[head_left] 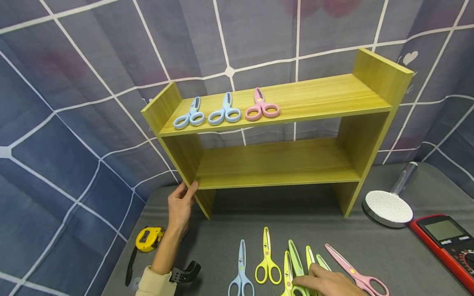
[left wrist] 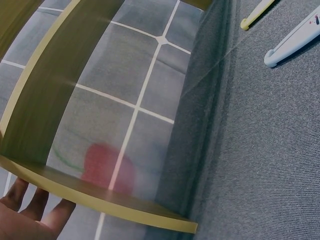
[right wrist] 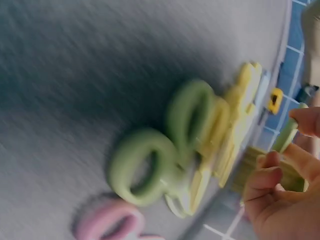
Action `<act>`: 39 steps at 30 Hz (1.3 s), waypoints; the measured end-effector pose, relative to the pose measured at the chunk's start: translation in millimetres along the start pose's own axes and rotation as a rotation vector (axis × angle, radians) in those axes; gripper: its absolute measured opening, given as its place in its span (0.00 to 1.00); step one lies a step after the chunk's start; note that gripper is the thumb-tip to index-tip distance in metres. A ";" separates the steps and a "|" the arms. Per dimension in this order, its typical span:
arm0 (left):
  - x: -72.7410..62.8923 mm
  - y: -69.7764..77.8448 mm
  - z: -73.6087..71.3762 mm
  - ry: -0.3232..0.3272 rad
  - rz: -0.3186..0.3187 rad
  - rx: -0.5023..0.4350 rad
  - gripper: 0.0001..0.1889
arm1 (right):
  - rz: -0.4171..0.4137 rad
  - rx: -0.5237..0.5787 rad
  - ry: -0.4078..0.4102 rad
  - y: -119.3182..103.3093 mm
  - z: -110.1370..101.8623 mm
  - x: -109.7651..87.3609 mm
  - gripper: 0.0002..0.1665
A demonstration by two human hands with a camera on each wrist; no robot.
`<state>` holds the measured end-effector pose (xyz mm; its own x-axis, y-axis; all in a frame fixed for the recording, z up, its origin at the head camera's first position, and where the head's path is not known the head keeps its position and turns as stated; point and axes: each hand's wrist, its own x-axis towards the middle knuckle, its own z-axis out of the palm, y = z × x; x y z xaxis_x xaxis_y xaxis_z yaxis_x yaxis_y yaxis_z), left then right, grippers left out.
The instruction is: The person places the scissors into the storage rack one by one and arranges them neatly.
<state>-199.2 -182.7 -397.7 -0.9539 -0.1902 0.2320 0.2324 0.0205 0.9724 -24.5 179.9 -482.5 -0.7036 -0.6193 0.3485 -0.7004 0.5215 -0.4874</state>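
My left hand (head_left: pixel 179 207) grips the left side panel of a two-tier wooden shelf (head_left: pixel 177 158), near the lower board's front corner. In the left wrist view several fingers (left wrist: pixel 35 202) lie along the panel's outer face. At the front, my right hand (head_left: pixel 329 283) pinches green scissors (head_left: pixel 295 253) by the handle, blades pointing toward the shelf. Yellow scissors (head_left: pixel 286 271) lie just left of them. A second green pair (right wrist: pixel 145 170) lies on the cloth by the right hand, with pink scissors (head_left: pixel 352 271) at its right.
On the top board rest two light blue scissors (head_left: pixel 225 111) and a pink pair (head_left: pixel 262 107). Blue scissors (head_left: pixel 241 267) and a yellow pair (head_left: pixel 267 259) lie before the shelf. A tape measure (head_left: pixel 147 239) is at left; a shower head (head_left: pixel 389 207) and red multimeter (head_left: pixel 446 242) are at right.
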 end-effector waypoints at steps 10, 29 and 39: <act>-4.0 3.0 -0.6 -0.013 0.015 0.053 0.20 | -0.161 -0.011 0.282 -35.1 -63.9 28.0 0.32; -4.3 6.3 0.0 0.037 0.031 0.099 0.19 | -0.104 -0.225 0.585 -60.1 -191.7 95.1 0.24; -4.7 4.8 1.7 0.021 0.025 0.088 0.19 | 0.005 -0.313 0.720 -70.2 -212.1 127.9 0.23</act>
<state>-194.0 -180.1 -394.1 -0.9435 -0.2096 0.2566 0.2376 0.1116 0.9649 -90.8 188.6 -233.8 -0.5366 -0.1398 0.8322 -0.6232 0.7305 -0.2791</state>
